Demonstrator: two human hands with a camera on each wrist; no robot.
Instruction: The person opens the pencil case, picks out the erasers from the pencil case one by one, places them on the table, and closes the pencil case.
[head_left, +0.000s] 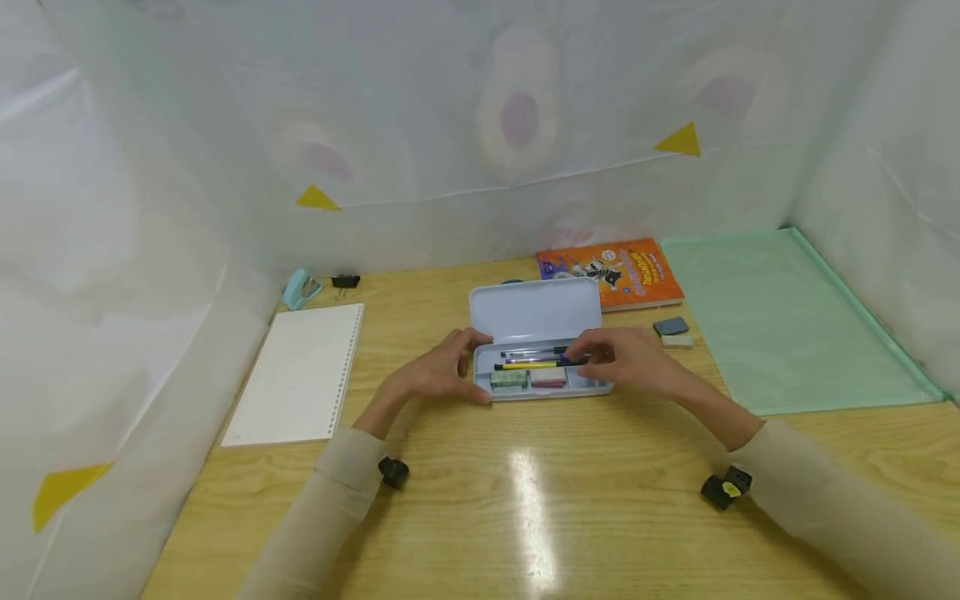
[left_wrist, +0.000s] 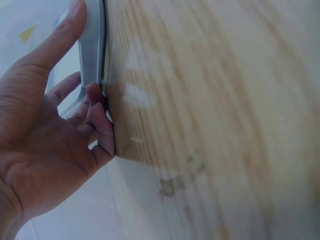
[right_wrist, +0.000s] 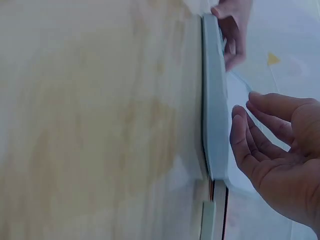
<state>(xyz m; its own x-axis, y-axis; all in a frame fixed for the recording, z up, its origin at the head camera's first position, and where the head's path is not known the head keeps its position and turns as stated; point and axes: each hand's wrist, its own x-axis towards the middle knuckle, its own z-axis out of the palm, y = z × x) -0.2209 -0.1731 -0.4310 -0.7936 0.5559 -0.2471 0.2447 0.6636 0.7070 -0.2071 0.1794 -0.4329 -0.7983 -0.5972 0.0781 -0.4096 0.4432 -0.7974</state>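
A pale, open pencil case point(head_left: 536, 308) stands with its lid tilted back. Inside lie a yellow pen point(head_left: 525, 365), some slim clear-barrelled pens point(head_left: 525, 353), a green eraser point(head_left: 509, 379) and a whitish-pink block point(head_left: 547, 376). My left hand point(head_left: 442, 368) grips the case's left end, thumb at the front corner, fingers at the back. Over the case's right end hovers my right hand point(head_left: 633, 358), bent fingertips close to the pens' dark ends. The right wrist view shows a gap between its thumb and fingers, with nothing seen in it.
Behind the lid lies an orange book point(head_left: 645, 275). A dark grey block point(head_left: 670, 325) and a pale block point(head_left: 677, 342) sit right of the case, beside a green translucent mat point(head_left: 810, 325). At left are a notepad point(head_left: 300, 375), a blue stapler point(head_left: 300, 290) and a binder clip point(head_left: 346, 282).
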